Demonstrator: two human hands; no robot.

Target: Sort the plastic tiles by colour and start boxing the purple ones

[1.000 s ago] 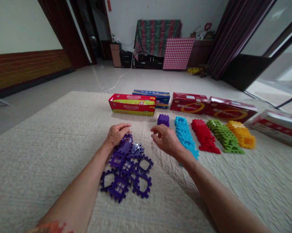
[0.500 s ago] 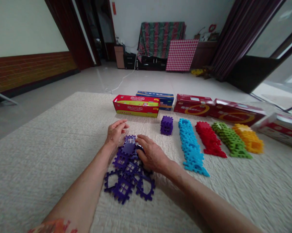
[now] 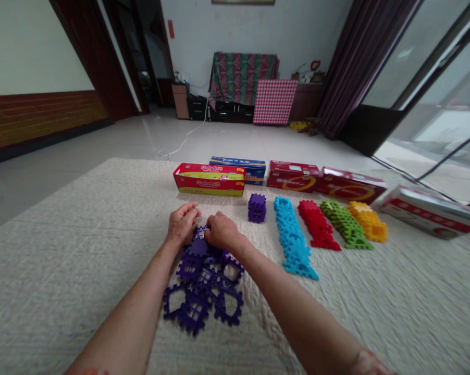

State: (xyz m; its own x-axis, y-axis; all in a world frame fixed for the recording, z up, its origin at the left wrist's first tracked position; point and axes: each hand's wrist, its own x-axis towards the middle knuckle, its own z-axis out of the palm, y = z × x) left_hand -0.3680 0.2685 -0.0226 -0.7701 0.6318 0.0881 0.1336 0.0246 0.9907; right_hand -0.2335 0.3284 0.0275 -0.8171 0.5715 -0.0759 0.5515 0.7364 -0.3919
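Note:
Purple interlocking building pieces [image 3: 194, 311] lie in a loose, overlapping pile in front of me, some solid, some with window-like openings. At the pile's far end, my left hand [image 3: 182, 225] curls its fingers inward on the left side; what they hold, if anything, is hidden. Facing it, my right hand [image 3: 222, 230] is closed, its bent fingers on a purple window piece [image 3: 201, 233] that is partly covered. Just beyond my right hand, to the right, stands a small purple cube [image 3: 257, 208] of the same kind of pieces.
To the right lie rows of blue pieces [image 3: 292, 234], red pieces [image 3: 318, 224], green pieces [image 3: 346, 224] and yellow pieces [image 3: 368, 221]. Behind stand a red-and-yellow box [image 3: 209, 179], a blue box [image 3: 254, 171], dark red boxes [image 3: 293, 176] and a white-and-red box [image 3: 432, 211]. A quilted cover [image 3: 102, 234] lies underneath.
My right hand has moved up and left to the pile's far end, uncovering pieces on the right. My left hand's fingers have curled in more. The camera view has shifted.

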